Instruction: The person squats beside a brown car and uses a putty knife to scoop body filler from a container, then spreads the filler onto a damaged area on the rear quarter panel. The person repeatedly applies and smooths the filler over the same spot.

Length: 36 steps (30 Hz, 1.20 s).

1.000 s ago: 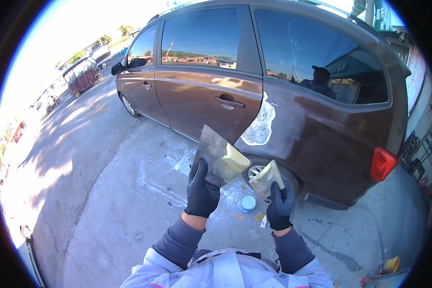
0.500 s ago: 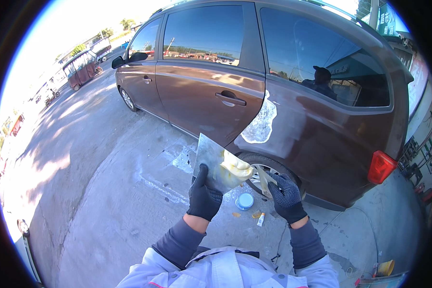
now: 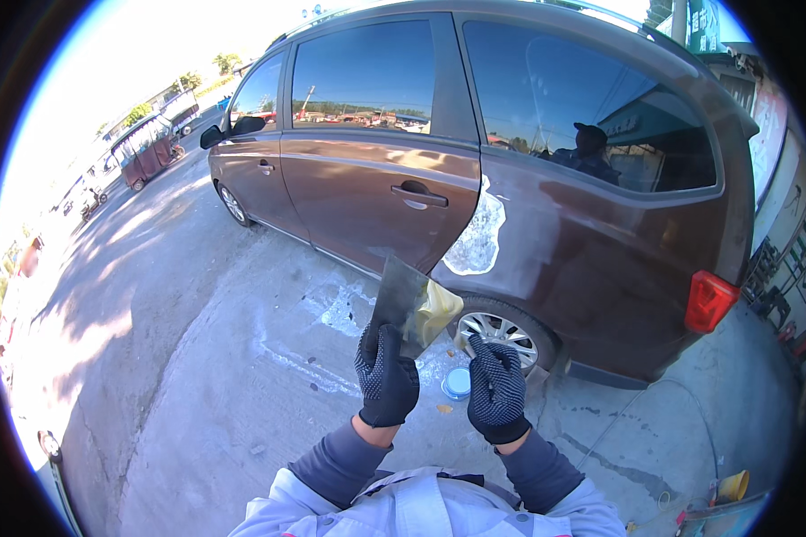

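Gripped by its lower edge in my left hand [image 3: 388, 376], a thin flat mixing board [image 3: 396, 300] stands steeply tilted in front of the car. Creamy yellow putty [image 3: 439, 309] clings in a thick fold to the board's right side. My right hand [image 3: 496, 385] is closed around a putty spreader [image 3: 464, 335], mostly hidden by the fingers, just below and right of the putty. Both hands wear black dotted gloves. Beyond them, the brown car [image 3: 618, 242] has a whitish bare patch [image 3: 477, 240] with an uneven edge above its rear wheel [image 3: 509, 336].
A round blue tin [image 3: 457, 384] stands on the concrete ground beside my right hand. A cable or hose [image 3: 712, 438] curves across the ground at right, near a yellow cup-shaped object [image 3: 733, 487]. Red three-wheeled vehicle [image 3: 145, 152] far left; racks and clutter along the right wall.
The board has turned steeper and more edge-on in my left hand. My right hand has come left, nearer the left one, with the spreader drawn below the putty. A small tube on the ground is now hidden.
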Each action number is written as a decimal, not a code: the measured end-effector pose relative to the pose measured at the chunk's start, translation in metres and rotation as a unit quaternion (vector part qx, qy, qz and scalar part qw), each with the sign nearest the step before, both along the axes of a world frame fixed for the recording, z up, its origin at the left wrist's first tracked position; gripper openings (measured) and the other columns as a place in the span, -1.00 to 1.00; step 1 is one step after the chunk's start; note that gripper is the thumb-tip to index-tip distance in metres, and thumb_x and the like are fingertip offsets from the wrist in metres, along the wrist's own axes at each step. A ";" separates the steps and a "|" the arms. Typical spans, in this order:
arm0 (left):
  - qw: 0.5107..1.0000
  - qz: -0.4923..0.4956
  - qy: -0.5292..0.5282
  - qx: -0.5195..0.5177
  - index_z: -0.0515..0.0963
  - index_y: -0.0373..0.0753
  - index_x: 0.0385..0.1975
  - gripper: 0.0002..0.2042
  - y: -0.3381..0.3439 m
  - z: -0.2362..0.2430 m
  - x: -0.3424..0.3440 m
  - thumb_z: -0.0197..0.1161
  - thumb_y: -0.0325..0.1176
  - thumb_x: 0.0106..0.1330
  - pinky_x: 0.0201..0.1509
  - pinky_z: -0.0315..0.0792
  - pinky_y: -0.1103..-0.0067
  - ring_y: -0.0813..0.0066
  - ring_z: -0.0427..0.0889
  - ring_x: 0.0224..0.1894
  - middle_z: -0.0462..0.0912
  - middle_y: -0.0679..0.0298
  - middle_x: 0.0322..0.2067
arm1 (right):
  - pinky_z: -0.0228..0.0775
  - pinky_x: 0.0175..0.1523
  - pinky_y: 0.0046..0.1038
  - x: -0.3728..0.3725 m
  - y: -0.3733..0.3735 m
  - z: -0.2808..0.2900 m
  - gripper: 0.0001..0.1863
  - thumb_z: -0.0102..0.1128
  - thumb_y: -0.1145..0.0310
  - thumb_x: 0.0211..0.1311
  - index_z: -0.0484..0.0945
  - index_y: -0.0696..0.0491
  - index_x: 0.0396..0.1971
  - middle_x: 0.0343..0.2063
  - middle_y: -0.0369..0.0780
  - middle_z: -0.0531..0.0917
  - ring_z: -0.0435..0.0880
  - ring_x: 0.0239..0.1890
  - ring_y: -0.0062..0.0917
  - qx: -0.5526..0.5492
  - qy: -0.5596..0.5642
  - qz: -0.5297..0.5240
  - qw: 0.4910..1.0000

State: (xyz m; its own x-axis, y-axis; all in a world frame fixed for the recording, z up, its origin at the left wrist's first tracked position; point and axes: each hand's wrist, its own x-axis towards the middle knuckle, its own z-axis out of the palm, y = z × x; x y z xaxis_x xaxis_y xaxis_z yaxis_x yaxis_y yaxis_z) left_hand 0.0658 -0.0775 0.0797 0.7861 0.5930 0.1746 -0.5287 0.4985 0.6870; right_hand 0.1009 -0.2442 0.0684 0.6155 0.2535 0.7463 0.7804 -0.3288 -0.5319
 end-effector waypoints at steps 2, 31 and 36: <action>0.999 -0.018 0.018 0.038 0.57 -0.33 0.08 -0.73 -0.007 -0.004 -0.001 0.16 -0.30 0.57 -0.02 0.44 0.65 0.63 0.55 -0.02 0.65 0.29 -0.08 | 0.49 0.03 -0.23 0.006 0.004 0.004 -0.55 0.23 0.60 0.24 0.62 0.15 0.17 -0.22 -0.02 0.66 0.62 -0.12 -0.15 0.061 -0.037 -0.052 0.996; 0.973 -0.105 0.018 -0.205 0.48 -0.19 0.17 -0.72 0.041 -0.039 0.003 0.17 -0.29 0.55 0.31 0.48 0.36 0.31 0.63 0.12 0.62 0.22 0.08 | 0.51 -0.05 -0.42 0.042 -0.051 0.004 -0.77 0.26 0.45 0.39 0.69 0.22 -0.05 -0.24 -0.15 0.72 0.68 -0.20 -0.51 -0.059 0.223 0.166 0.959; 0.972 -0.094 -0.006 -0.215 0.41 -0.26 0.28 -0.63 0.031 -0.027 0.005 0.16 -0.35 0.55 0.29 0.48 0.39 0.22 0.57 0.19 0.54 0.13 0.14 | 0.45 0.07 -0.50 0.042 -0.039 -0.009 -0.77 0.17 0.44 0.42 0.67 0.24 -0.07 -0.20 -0.23 0.71 0.66 -0.12 -0.57 0.237 0.377 0.156 0.881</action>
